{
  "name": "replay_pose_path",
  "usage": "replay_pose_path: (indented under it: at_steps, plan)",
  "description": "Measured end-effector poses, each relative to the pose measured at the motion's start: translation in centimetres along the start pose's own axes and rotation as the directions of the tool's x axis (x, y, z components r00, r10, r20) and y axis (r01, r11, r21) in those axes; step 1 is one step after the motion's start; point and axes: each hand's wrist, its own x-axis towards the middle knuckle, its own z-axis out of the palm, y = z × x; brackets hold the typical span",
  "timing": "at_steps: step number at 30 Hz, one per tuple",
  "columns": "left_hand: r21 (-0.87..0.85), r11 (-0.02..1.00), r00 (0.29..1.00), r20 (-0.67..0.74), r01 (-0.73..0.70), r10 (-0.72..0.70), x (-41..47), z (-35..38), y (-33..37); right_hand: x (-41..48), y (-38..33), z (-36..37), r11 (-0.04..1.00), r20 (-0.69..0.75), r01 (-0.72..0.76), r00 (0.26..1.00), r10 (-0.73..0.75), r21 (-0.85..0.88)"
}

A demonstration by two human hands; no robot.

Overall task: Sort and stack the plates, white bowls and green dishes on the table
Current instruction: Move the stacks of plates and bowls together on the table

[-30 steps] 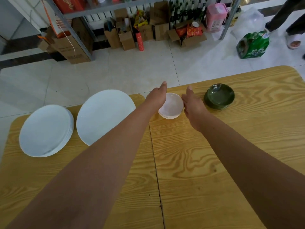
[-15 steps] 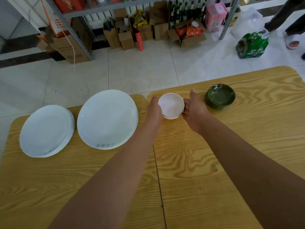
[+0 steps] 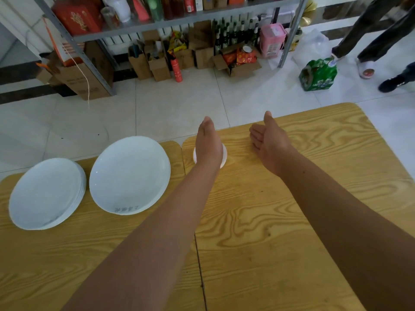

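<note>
Both hands are spreading apart since before: left hand (image 3: 207, 144), grip flat, is covering the white bowl (image 3: 224, 154); right hand (image 3: 269, 142) is hovering, grip spread, above the table (image 3: 292, 221).

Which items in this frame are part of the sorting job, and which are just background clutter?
Part of the job:
smaller plate stack
larger plate stack
white bowl, mostly hidden under the left hand
No green dishes are visible now.

Just lying about:
cardboard boxes
red can
green bottle pack
pink container
shelf
</note>
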Motion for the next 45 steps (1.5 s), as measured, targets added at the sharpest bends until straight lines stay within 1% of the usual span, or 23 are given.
replay_pose_path:
  at_steps: [2,4,6,9,14,18,20,23,33,36,42,45]
  plan:
    - [-0.026,0.999,0.998,0.052,0.023,-0.021,0.1,1.8,0.3,0.1,-2.0,-2.0,0.999,-0.031,0.045,0.999,-0.045,0.011]
    - [-0.053,0.992,0.985,0.137,0.117,-0.109,0.4,3.6,-0.1,0.5,-3.4,-4.3,0.997,-0.089,0.079,0.993,-0.077,0.016]
    - [-0.08,0.972,0.955,0.221,0.222,-0.2,0.8,5.2,-1.0,1.0,-4.0,-6.7,0.997,-0.135,0.078,0.988,-0.076,0.008]
    - [-0.09,0.942,0.921,0.258,0.324,-0.292,1.1,6.8,-2.3,1.9,-3.4,-9.4,1.0,-0.183,0.003,0.983,-0.007,-0.024]
    - [-0.141,0.905,0.893,0.281,0.401,-0.352,2.2,8.2,-3.4,3.6,-1.3,-10.8,0.985,-0.193,-0.158,0.971,0.143,-0.068]
    - [-0.167,0.896,0.887,0.3,0.411,-0.351,2.6,8.8,-3.7,4.5,-0.5,-10.6,0.981,-0.144,-0.184,0.974,0.174,-0.066]
    - [-0.168,0.896,0.887,0.301,0.411,-0.351,2.7,9.2,-3.8,4.8,-0.6,-10.2,0.981,-0.15,-0.189,0.972,0.18,-0.042]
    - [-0.163,0.895,0.883,0.309,0.416,-0.354,2.6,9.7,-3.9,5.0,-0.8,-9.8,0.979,-0.128,-0.196,0.974,0.188,-0.057]
    - [-0.158,0.894,0.883,0.3,0.419,-0.361,2.3,9.4,-4.4,4.7,0.0,-8.7,0.98,-0.094,-0.172,0.982,0.163,-0.104]
    - [-0.166,0.898,0.895,0.269,0.407,-0.356,2.4,8.7,-4.6,4.4,0.5,-7.8,0.98,-0.054,-0.165,0.986,0.16,-0.112]
    - [-0.162,0.917,0.929,0.133,0.364,-0.345,3.2,7.5,-5.4,3.9,1.5,-6.3,0.972,-0.032,-0.188,0.982,0.185,-0.141]
    - [-0.168,0.915,0.928,0.138,0.368,-0.347,2.9,7.2,-4.9,3.7,1.7,-6.2,0.973,-0.016,-0.19,0.982,0.189,-0.131]
